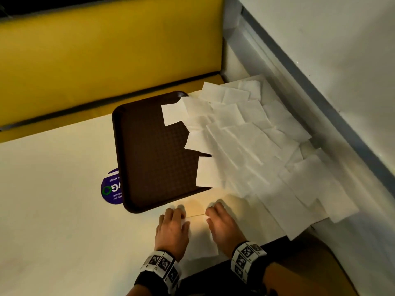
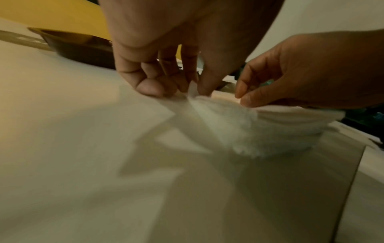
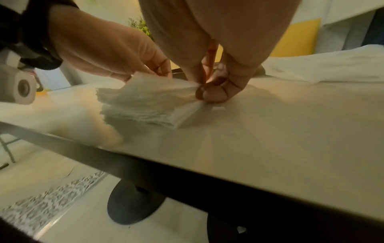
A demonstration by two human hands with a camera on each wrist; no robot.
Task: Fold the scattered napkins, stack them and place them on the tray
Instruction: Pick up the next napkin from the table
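A white napkin lies near the table's front edge between my two hands. My left hand pinches its far left corner, and my right hand pinches the far right corner. In the left wrist view the left hand and right hand hold the napkin with its top layer raised. The right wrist view shows the same napkin doubled over. A brown tray sits just beyond my hands. Several loose napkins spread from its right side across the table.
A round purple sticker peeks out from under the tray's left edge. A yellow bench back runs behind the table. A grey-trimmed wall closes the right side. The table's dark pedestal base stands below the front edge.
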